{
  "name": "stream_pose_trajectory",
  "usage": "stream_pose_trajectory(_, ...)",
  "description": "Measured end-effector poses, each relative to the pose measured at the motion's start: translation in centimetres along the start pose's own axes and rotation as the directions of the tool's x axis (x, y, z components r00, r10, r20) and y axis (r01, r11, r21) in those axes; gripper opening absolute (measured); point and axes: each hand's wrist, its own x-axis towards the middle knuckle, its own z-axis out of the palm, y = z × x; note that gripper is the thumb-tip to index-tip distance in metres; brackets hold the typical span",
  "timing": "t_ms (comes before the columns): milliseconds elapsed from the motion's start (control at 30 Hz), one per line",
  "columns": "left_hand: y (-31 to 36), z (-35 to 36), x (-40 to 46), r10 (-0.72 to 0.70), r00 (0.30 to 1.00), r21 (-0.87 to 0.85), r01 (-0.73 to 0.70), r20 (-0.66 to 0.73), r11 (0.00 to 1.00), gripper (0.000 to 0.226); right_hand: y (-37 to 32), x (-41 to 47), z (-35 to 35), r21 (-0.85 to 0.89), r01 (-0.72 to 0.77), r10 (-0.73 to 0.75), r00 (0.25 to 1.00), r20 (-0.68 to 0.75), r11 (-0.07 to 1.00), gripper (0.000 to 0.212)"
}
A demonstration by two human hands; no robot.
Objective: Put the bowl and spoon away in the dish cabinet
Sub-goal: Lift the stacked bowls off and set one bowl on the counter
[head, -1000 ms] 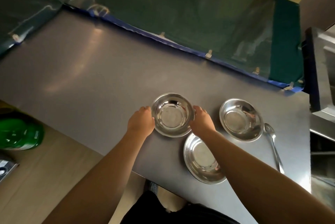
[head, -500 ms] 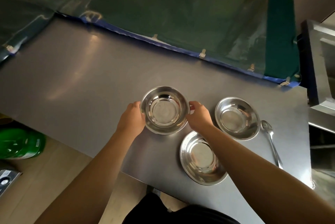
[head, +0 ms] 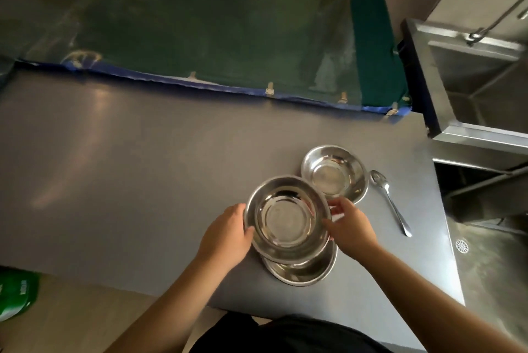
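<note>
A shiny steel bowl is held by its rim between my left hand and my right hand. It hovers right over a second steel bowl that rests on the grey table near the front edge, mostly covering it. A third steel bowl stands just behind and to the right. To its right a metal spoon lies on the table, handle pointing toward me.
A steel sink unit stands off the table's right end, with a floor drain below. Green cloth runs along the table's far edge. A green object sits on the floor at the left.
Both hands have lifted the bowl off the table and carried it right and toward me, over the front bowl.
</note>
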Motion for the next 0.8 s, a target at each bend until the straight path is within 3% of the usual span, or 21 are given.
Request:
stream_pose_trajectory(300,1.7,4.1,-1.4,0.009,0.986,-0.007,-0.008,0.169,1.000,0.045,6.4,-3.4,0.6,0.005,-0.154,0.154,0.988,-0.005,0.988,0.023)
stream_pose_trajectory(467,2.0,4.9,-1.6,0.001,0.986,-0.002,0.000,0.168,1.000,0.047,7.7,-3.9,1.6,-0.018,-0.166,0.166,0.986,-0.008,0.986,0.030)
stream_pose_trajectory(800,1.4,6.5,-1.1,-0.156,0.972,-0.088,0.174,0.177,0.981,0.043,7.7,-3.8,2.7,0.086,-0.231,0.230,0.973,0.021,0.969,0.033)
